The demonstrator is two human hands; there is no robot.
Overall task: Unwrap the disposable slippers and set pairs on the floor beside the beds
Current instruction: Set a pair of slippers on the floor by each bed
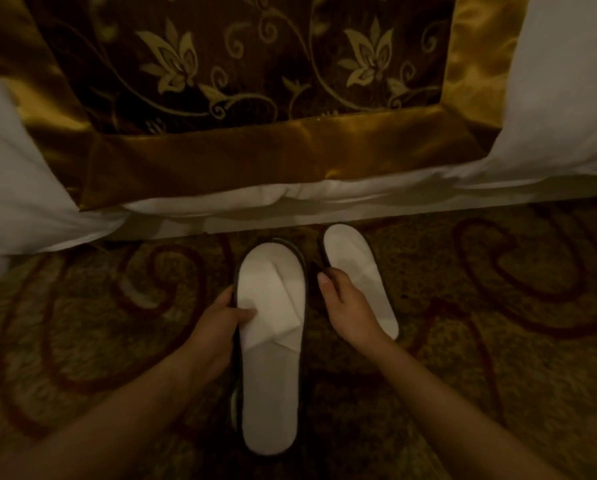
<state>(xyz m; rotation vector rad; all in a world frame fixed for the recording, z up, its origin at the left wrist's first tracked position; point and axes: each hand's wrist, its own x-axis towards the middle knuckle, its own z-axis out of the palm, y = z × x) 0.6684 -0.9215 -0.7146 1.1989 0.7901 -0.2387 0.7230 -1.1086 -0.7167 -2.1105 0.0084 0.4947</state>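
Two white disposable slippers with dark edging are in front of me, just short of the bed's edge. My left hand (pixel 221 323) grips the nearer, larger-looking slipper (pixel 273 375) at its left side, thumb on the folded strap, holding it above the carpet. My right hand (pixel 345 306) rests on the second slipper (pixel 359 271), which lies flat on the carpet to the right, toe end toward the bed; its fingers curl over the slipper's left edge. No wrapper is visible.
The bed (pixel 290 202) fills the top of the view, with white sheets and a brown and gold floral runner (pixel 255 81) hanging over its side. A patterned carpet (pixel 498 341) with red swirls covers the floor all around the slippers.
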